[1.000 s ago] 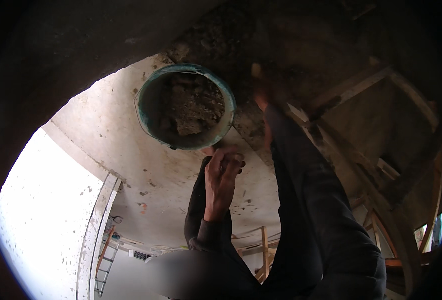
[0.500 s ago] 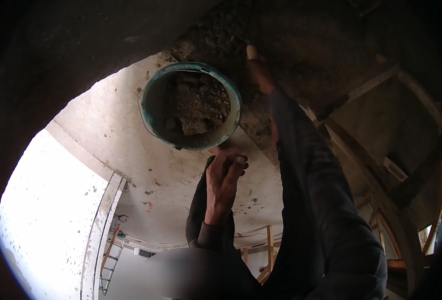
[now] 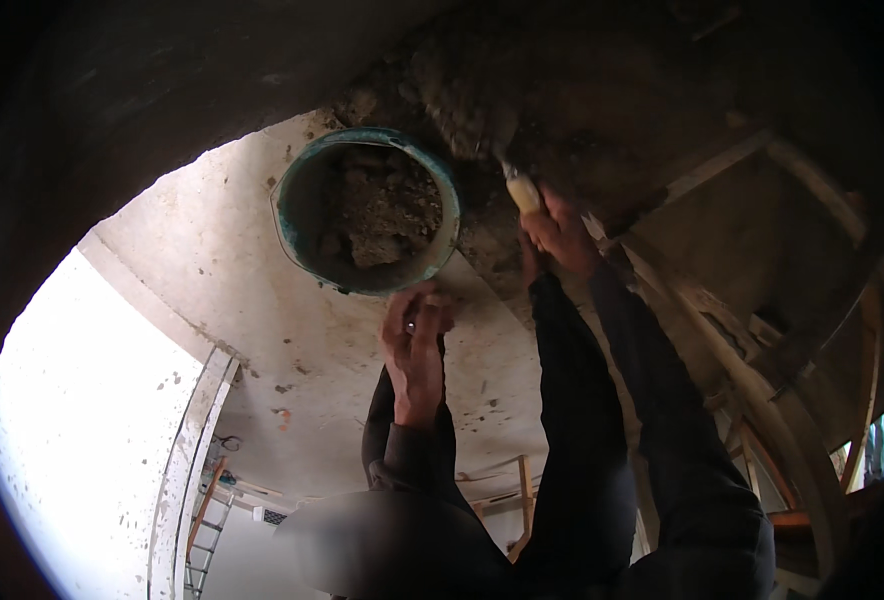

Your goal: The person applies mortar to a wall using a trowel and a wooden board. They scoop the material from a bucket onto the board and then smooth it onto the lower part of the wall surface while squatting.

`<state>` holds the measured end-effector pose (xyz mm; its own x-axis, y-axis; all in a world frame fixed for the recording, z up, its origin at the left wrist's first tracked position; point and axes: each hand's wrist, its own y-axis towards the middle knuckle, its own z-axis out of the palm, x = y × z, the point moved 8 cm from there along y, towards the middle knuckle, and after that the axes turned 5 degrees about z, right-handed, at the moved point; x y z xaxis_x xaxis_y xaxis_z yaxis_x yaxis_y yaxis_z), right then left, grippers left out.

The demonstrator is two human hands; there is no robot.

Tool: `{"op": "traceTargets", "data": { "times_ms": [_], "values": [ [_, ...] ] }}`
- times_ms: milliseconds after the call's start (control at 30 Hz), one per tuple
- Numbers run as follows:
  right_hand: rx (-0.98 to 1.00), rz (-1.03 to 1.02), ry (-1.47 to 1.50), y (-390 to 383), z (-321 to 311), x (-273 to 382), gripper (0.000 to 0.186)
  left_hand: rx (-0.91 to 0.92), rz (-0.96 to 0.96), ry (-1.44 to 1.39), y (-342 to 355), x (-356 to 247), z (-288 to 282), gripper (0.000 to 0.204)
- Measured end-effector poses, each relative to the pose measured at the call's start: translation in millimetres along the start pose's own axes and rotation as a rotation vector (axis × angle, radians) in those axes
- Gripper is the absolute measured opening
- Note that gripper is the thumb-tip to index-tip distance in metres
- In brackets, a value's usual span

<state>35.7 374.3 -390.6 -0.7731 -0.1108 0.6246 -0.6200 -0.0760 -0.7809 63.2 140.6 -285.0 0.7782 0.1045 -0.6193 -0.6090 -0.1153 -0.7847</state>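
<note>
My right hand [image 3: 562, 232] is closed round the pale handle of a trowel [image 3: 524, 194]. Its blade reaches into dark loose rubble [image 3: 454, 105], where motion and shadow blur it. To the left of the trowel stands a green bucket [image 3: 294, 240], partly filled with brown rubble and earth [image 3: 387, 215]. My left hand [image 3: 417, 365] hangs just below the bucket's near rim, fingers loosely bent and a little apart. Nothing shows in that hand, though the fingertips are partly blurred.
A pale, stained floor [image 3: 252, 240] lies under the bucket, with scattered crumbs of debris. Curved wooden framing [image 3: 752, 370] stands on the right. A ladder [image 3: 207, 545] shows at lower left. Deep shadow covers the far area.
My right hand has come back toward me with the trowel, showing more of its handle. My left hand has shifted slightly up and left. The bucket appears a little further left in the view.
</note>
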Motion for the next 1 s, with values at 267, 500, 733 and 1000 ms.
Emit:
{"op": "traceTargets", "data": {
  "times_ms": [267, 500, 733, 1000],
  "values": [
    [-0.191, -0.494, -0.783, -58.8, 17.9, -3.4, 0.044, -0.090, 0.102, 0.023, 0.6, -16.8, -6.8, 0.024],
    [-0.564, -0.189, -0.632, -19.2, -36.6, -28.4, 0.046, -0.091, 0.088, 0.021, 0.1, -8.9, -10.6, 0.025],
    [-0.421, -0.123, -0.867, 53.9, -52.3, -19.0, 0.042, -0.061, 0.004, 0.034, -0.7, -5.8, -3.1, 0.024],
    [-0.109, -0.138, -0.648, 155.0, -34.9, -80.0, 0.043, 0.010, -0.027, 0.040, -1.6, -9.8, 11.3, 0.029]
  ]
}}
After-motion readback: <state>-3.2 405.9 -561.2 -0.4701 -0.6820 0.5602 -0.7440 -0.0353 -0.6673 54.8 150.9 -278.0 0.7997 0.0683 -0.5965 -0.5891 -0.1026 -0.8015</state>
